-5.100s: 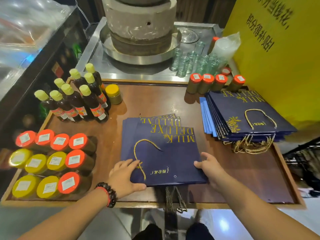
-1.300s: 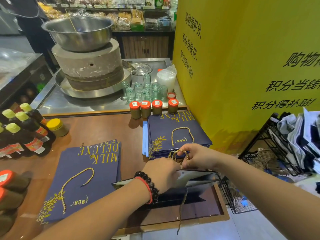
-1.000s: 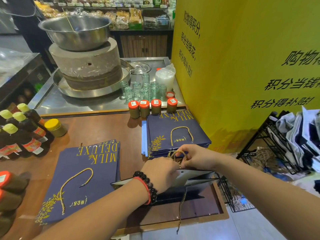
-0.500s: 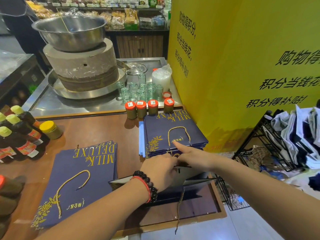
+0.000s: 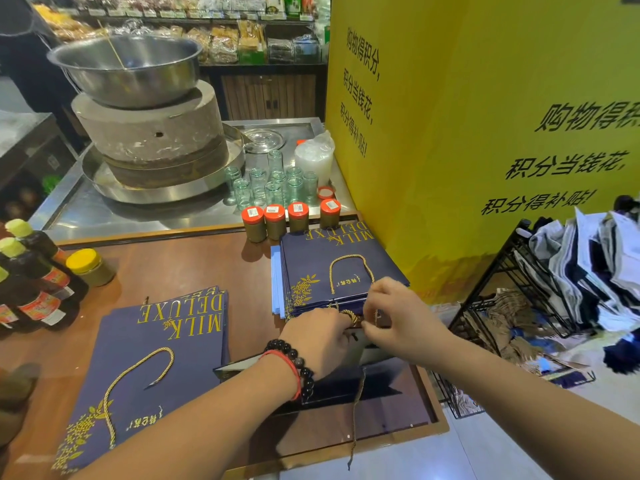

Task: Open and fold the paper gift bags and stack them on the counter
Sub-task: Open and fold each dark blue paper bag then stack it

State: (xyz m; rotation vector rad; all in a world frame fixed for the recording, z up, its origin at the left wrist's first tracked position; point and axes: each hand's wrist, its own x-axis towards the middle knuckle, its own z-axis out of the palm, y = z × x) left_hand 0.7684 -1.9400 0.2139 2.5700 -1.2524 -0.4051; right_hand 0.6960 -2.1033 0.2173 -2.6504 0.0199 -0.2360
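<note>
A navy paper gift bag stands half open near the front right of the wooden counter. My left hand, with a bead bracelet on the wrist, grips the bag's top edge and gold rope handle. My right hand pinches the same rope just to the right. Another rope end hangs over the counter's front edge. A low pile of flat navy bags lies at the front left. A taller stack of flat bags sits behind my hands.
Four red-lidded jars stand behind the taller stack. Dark bottles and a yellow-lidded jar crowd the left. A stone mill and glass cups occupy the steel tray. A yellow wall and a black wire rack are on the right.
My right hand's pointing finger has curled back and now pinches the rope handle beside my left hand. The view has shifted slightly; the bag stays in place.
</note>
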